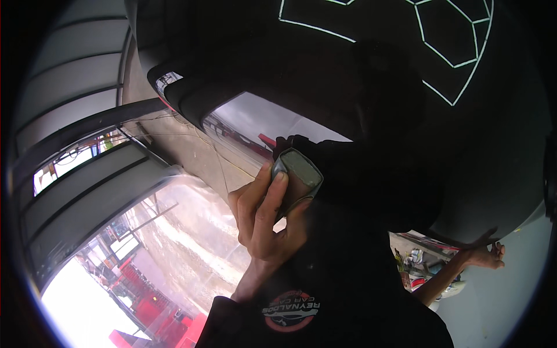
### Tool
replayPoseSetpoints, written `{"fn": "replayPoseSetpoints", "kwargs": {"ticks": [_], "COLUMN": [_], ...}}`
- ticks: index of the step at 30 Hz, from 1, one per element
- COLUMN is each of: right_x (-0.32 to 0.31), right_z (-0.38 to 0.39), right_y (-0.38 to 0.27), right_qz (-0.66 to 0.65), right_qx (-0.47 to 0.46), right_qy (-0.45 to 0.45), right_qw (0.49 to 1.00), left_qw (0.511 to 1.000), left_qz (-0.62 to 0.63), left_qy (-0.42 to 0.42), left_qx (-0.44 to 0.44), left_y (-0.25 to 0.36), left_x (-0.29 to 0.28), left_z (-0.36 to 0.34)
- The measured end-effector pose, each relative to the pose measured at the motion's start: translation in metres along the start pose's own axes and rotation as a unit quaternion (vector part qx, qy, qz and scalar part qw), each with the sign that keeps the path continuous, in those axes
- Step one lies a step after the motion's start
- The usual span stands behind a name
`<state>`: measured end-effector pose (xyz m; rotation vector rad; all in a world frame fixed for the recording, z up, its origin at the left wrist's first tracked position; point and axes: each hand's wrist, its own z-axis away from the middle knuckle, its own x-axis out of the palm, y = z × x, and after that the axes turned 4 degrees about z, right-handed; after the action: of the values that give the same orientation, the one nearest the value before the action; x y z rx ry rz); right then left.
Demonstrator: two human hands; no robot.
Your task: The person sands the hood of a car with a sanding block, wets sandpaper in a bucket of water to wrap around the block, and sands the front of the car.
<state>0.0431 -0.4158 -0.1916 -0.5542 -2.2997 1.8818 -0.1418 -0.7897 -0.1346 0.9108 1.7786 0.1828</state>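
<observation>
My left hand [267, 229] is raised at the centre, fingers and thumb gripping a small grey-green rectangular block or pad [299, 177] beside a glossy black curved panel [325, 69]. White geometric lines and a pale window shape show on that panel, apparently reflections. Whether the pad touches it is unclear. Over at the right, my right hand [487, 256] is held out just below the panel's lower edge, its fingers bent and slightly apart, holding nothing visible.
Below is my black shirt [354, 307] with a round print. A grey overhead structure [75, 98] and translucent sheeting [200, 226] fill the left, with bright red clutter [145, 296] beyond. Assorted items [420, 267] lie near my right arm, beside a pale grey surface [510, 301].
</observation>
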Motion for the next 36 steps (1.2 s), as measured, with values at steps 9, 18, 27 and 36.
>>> {"fn": "replayPoseSetpoints", "kwargs": {"ticks": [9, 18, 27, 36], "right_x": [-0.002, -0.004, -0.01, -0.006], "right_z": [-0.004, -0.003, -0.008, -0.007], "right_y": [0.004, 0.003, 0.003, 0.004], "right_qz": [-0.012, -0.019, -0.016, -0.012], "right_qx": [0.019, 0.026, 0.004, 0.008], "right_qy": [0.007, 0.003, -0.007, 0.009], "right_qw": [1.0, 0.999, 1.0, 1.0], "left_qw": [1.0, 1.0, 0.999, 1.0], "left_qz": [-0.009, -0.015, 0.003, -0.002], "left_qy": [-0.003, 0.007, 0.033, 0.006], "left_qx": [0.001, -0.002, -0.006, -0.011], "left_y": [0.003, 0.006, 0.007, 0.006], "left_x": [-0.002, 0.001, 0.0, 0.001], "left_z": [-0.006, -0.012, -0.006, -0.005]}}
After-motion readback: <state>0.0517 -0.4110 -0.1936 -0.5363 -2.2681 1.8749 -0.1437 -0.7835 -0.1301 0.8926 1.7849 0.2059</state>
